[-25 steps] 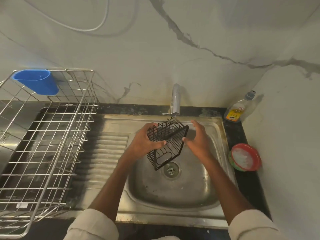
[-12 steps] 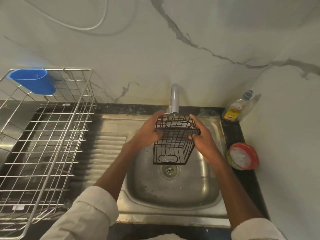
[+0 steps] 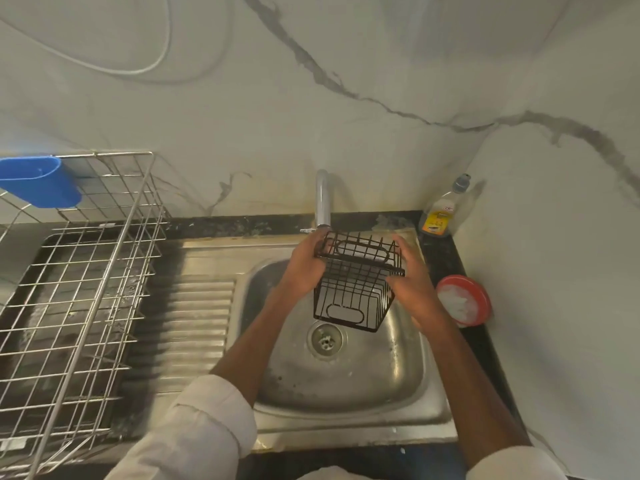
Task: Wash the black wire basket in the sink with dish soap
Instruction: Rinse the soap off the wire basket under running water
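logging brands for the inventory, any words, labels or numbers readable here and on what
Nothing can be read.
dish soap bottle: yellow label with a small red mark, print too blurred to read.
dish rack: small white tags on the wires, too small to read.

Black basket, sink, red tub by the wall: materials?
Black wire basket: thin metal wire, apparently matte black coated; open welded-looking grid.
Sink: likely stainless steel, brushed and water-stained; dull grey reflections, pressed drainboard ribs.
Red tub: probably plastic; smooth rim, whitish contents, which I cannot identify.

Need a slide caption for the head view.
Both hands hold a black wire basket under the tap, above the sink.
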